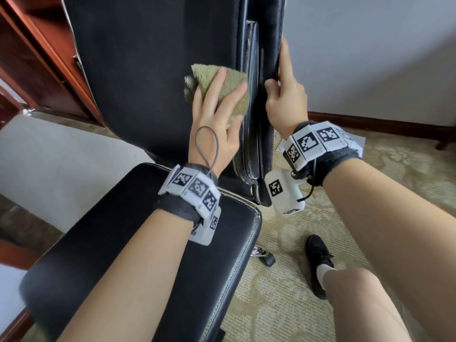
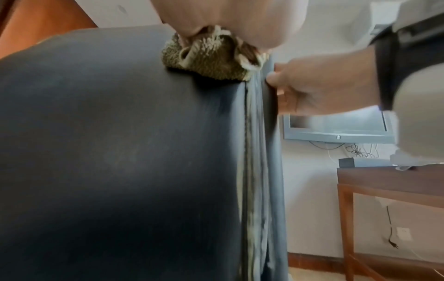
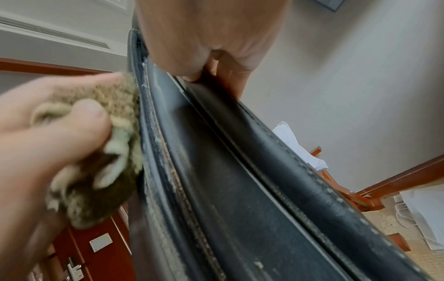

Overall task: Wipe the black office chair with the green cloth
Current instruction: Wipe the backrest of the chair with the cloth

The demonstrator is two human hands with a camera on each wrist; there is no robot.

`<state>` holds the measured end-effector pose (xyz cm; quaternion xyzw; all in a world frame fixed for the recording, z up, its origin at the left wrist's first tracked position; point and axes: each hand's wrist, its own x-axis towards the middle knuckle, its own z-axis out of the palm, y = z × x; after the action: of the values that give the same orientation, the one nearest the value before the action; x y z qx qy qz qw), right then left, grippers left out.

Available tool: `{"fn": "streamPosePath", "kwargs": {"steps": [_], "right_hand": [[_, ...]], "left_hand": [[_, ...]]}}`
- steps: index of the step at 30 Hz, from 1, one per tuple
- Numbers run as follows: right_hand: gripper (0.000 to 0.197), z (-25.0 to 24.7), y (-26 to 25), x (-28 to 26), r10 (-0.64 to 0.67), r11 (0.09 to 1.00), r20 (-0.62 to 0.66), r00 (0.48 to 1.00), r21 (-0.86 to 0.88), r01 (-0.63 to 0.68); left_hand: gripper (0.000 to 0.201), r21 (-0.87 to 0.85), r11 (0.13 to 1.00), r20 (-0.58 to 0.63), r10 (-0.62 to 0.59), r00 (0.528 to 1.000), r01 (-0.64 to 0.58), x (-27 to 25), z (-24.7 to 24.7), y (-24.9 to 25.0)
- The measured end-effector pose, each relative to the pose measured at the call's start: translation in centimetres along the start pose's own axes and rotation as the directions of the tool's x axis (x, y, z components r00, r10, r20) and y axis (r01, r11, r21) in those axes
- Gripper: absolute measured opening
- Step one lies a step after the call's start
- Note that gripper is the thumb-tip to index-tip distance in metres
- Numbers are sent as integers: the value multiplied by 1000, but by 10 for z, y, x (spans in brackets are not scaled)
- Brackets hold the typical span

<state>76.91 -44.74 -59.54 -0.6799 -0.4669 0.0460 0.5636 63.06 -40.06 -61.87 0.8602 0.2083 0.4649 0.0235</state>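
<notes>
pressing the cloth [image 1: 220, 91] flat against the chair [image 1: 148, 70] backrest, the left hand [image 1: 217, 124] has its fingers spread over the bunched green fabric, thumb tucked against its lower edge. just to its right, the right hand [image 1: 286, 95] grips the backrest's side edge, fingers curled behind it, thumb in front. the seat [image 1: 128, 255] lies under the left wrist.

1 black office chair [image 1: 153, 70], 1 green cloth [image 1: 222, 90], 2 hands, 1 shoe [image 1: 318, 257]
</notes>
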Motion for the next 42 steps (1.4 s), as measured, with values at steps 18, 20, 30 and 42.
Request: {"fn": "streamPosePath", "kwargs": {"steps": [18,20,30,42], "right_hand": [[65,11,13,5,-33,999,-85,996,-25,31],[65,10,15,4,-35,999,-92,995,-25,33],[64,14,22,6,-50,999,-113,992,-3,50],[65,12,19,5,-63,997,-105,992,32,67]], "left_hand": [[48,-98,981,-19,-170,985,168,-63,20,-2],[43,-182,958,-110,-244,963,222,-44,17,0],[43,-199,958,-104,-229,968,206,-63,35,8],[42,-179,979,-157,-126,980,97,-3,9,6]]}}
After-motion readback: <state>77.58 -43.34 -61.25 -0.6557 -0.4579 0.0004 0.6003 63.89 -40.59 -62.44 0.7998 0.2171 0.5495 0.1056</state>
